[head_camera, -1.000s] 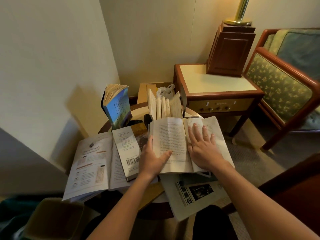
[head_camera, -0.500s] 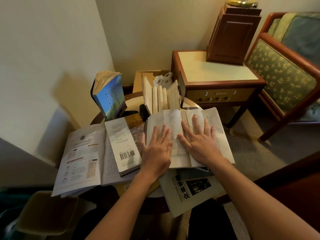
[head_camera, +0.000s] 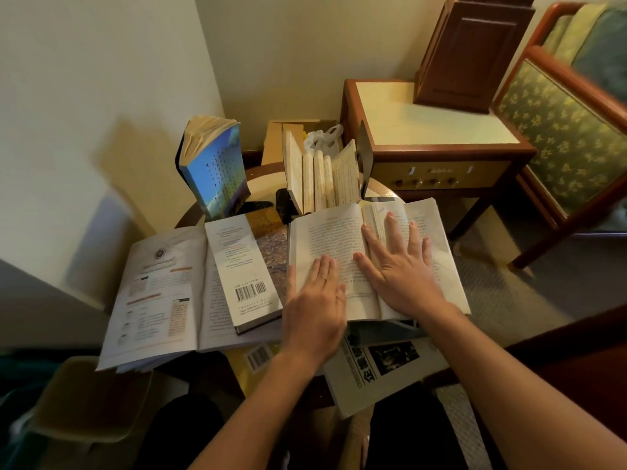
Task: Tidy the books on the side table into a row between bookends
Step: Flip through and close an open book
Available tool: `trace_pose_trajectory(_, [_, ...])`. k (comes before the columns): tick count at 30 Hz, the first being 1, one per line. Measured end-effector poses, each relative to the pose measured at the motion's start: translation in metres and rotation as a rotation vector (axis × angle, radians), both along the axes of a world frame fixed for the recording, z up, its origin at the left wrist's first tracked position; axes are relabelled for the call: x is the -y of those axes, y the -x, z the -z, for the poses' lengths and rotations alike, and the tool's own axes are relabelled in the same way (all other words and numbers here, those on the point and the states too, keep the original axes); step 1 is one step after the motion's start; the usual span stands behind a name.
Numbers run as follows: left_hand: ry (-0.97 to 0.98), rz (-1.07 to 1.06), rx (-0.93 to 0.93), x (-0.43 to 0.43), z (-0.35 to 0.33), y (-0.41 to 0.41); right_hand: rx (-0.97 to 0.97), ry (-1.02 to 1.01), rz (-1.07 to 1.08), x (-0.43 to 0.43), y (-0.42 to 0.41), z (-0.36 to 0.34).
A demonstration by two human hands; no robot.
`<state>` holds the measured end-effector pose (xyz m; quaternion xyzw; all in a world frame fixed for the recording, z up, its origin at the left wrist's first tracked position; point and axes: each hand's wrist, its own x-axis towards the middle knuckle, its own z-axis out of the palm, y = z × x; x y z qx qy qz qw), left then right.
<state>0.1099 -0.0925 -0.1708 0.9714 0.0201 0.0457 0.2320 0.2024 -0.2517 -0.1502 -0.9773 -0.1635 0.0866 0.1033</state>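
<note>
An open book (head_camera: 334, 232) lies flat on the round side table (head_camera: 383, 189). My left hand (head_camera: 317, 303) rests flat on its left page near the bottom corner. My right hand (head_camera: 398, 266) presses flat over the spine and right page, fingers spread. Behind the open book, several pale books (head_camera: 322, 174) stand in a row against a dark bookend (head_camera: 364, 161). A blue paperback (head_camera: 217, 167) stands upright at the back left. A white book with a barcode (head_camera: 242, 269) lies to the left, on a large open booklet (head_camera: 159, 293).
A newspaper (head_camera: 380, 371) hangs off the table's near edge under the open book. A wooden nightstand (head_camera: 431, 130) with a dark wooden box (head_camera: 471, 52) stands at the back right, beside a green patterned armchair (head_camera: 559, 134). A cardboard box (head_camera: 288, 134) sits behind the table.
My left hand has moved from gripping the left page's edge to lying flat on the page, and has slid down toward the bottom corner. My right hand stays pressed on the book.
</note>
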Motion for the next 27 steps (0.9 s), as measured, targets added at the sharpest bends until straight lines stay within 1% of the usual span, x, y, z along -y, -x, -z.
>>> trace_pose_trajectory(3, [-0.029, 0.027, -0.025, -0.001, -0.003, 0.000, 0.008, 0.000, 0.003, 0.000, 0.000, 0.001])
trace_pose_trajectory(7, [-0.102, 0.027, -0.081, -0.013, -0.010, -0.048, 0.001, 0.010, 0.011, -0.001, 0.000, 0.000])
trace_pose_trajectory(10, [-0.121, 0.021, -0.113, -0.017, -0.014, -0.075, -0.010, 0.010, 0.014, -0.001, 0.000, -0.001])
trace_pose_trajectory(13, [-0.108, 0.021, -0.093, -0.016, -0.011, -0.062, -0.010, 0.007, 0.016, -0.001, 0.000, 0.001])
trace_pose_trajectory(17, [-0.006, 0.004, -0.043, -0.012, -0.007, -0.007, 0.006, 0.000, 0.010, 0.000, 0.000, 0.004])
trace_pose_trajectory(20, [0.007, -0.005, -0.018, -0.007, -0.007, 0.027, 0.013, 0.002, 0.008, 0.001, 0.000, 0.005])
trace_pose_trajectory(23, [0.005, -0.009, -0.026, -0.006, -0.008, 0.020, 0.014, 0.001, 0.010, 0.001, 0.000, 0.005])
trace_pose_trajectory(27, [-0.025, -0.005, -0.061, -0.010, -0.013, -0.028, 0.002, 0.009, 0.015, 0.000, 0.000, 0.004])
